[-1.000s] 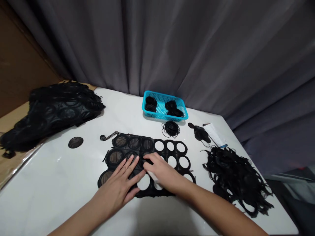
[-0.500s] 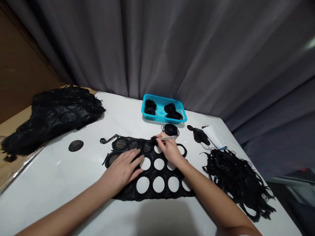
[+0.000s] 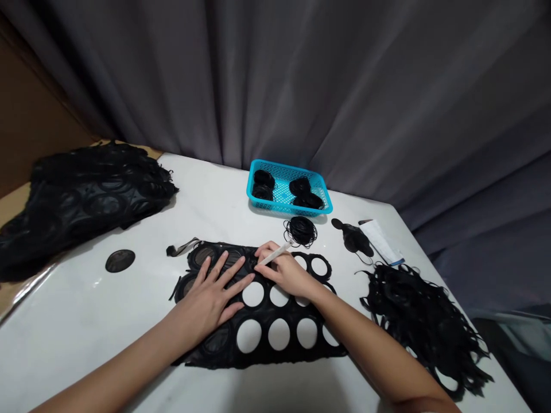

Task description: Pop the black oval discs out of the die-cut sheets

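Observation:
A black rubbery sheet (image 3: 235, 358) with rows of round cut-outs lies flat on the white table. White table shows through the holes on its right, while dark discs still fill the circles on its left. My left hand (image 3: 210, 301) presses on the sheet's left half, fingers spread. Pinched in my right hand (image 3: 286, 272) is a slim white pen-like tool (image 3: 276, 252), whose exact kind I cannot make out. That hand's fingertips touch the sheet's upper middle, partly hiding the circle there. A twisted black strip (image 3: 183, 248) sticks out from the sheet's upper left corner.
Behind the sheet stands a blue basket (image 3: 253, 201) with black bundles, and a bundle of thin black rings (image 3: 301, 230) lies before it. Black scraps (image 3: 426, 321) heap on the right. A sheet pile (image 3: 94, 201) and a loose disc (image 3: 120, 261) are at left.
My right hand has shifted slightly left and down along the sheet, and the white tool now tilts more steeply. The fingers of my left hand have spread wider. The view has moved a little.

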The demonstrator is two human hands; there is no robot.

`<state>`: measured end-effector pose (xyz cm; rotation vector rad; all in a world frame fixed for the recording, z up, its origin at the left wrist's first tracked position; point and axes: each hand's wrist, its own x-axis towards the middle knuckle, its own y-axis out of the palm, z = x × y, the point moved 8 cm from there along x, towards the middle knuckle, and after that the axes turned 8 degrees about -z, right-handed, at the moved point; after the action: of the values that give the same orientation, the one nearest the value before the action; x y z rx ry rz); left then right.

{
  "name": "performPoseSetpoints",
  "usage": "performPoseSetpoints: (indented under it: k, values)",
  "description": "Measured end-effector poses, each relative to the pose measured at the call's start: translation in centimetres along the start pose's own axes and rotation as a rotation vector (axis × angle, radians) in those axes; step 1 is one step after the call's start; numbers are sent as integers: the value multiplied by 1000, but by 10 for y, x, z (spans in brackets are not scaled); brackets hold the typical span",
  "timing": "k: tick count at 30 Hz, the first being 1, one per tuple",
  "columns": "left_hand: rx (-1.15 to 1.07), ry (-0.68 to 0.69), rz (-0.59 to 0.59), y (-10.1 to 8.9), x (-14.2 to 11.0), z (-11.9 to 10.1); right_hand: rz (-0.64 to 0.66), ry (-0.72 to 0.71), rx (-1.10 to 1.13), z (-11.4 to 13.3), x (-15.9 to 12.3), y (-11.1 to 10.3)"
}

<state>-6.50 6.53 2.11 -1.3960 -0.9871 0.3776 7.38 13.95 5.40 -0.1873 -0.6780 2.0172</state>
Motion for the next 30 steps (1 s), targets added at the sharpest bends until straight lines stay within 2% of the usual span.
performPoseSetpoints:
  k: [10, 16, 18, 20, 23, 25, 26, 28, 30]
  values:
    - [-16, -2, -26, -2, 1, -1, -1, 0, -65, 3, 0, -1]
    - [-23, -17, -35, -3, 0, -1, -95, -71, -310, 8, -17, 25]
    - [-22, -22, -33, -4, 0, -1, -122, -66, -356, 4, -16, 24]
    - [-16, -28, -20, -5, 1, -1, -250, -8, -329, -4, -10, 0]
    - [-10, -36, -10, -6, 2, -2, -559, 95, -288, -14, -2, -61]
    - [-8, -39, -16, -7, 3, -3, -644, 100, -295, -11, 5, -83]
    - [-7, -37, -21, -7, 2, -2, -641, 83, -299, -6, 10, -85]
    - [-4, -38, -39, -10, 0, 0, -558, 11, -287, 6, 21, -69]
    - [-1, -47, -76, -15, -6, 5, -405, -96, -276, 20, 31, -35]
